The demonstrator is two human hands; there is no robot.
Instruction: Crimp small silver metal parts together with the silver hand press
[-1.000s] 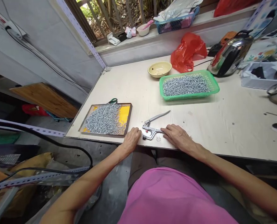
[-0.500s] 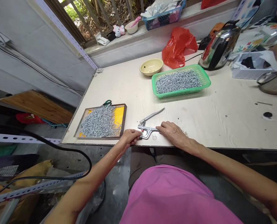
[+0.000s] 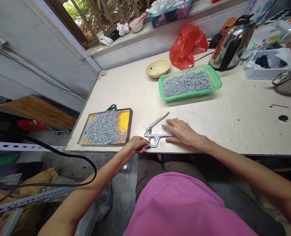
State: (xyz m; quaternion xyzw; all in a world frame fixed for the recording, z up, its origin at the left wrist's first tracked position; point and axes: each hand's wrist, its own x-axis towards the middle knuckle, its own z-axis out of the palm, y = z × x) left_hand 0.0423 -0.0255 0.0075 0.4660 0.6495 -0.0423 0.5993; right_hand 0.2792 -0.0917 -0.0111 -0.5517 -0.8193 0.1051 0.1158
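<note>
Grey metal hand-press pliers [image 3: 156,139] lie at the table's front edge, their C-shaped jaw facing left. The upper handle is raised and a small spring sits at the pivot. My left hand [image 3: 138,144] is closed in a pinch at the jaw; whatever the fingertips hold is too small to make out. Over the end of the lower handle, my right hand [image 3: 184,133] lies with fingers stretched and spread, slightly blurred. A shallow tray [image 3: 130,126] of small silvery metal pieces [image 3: 103,127] sits to the left of my left hand.
A green basket [image 3: 190,97] of similar metal pieces stands farther back, near a cream bowl [image 3: 158,68] and a red plastic bag [image 3: 188,46]. Green-handled scissors [image 3: 112,107] poke out behind the tray. A steel kettle [image 3: 231,46] and a glass pot [image 3: 289,83] stand at right.
My right hand has loosened from its hold on the lower handle and spread its fingers, moving slightly up and right. My left hand has stayed at the jaw.
</note>
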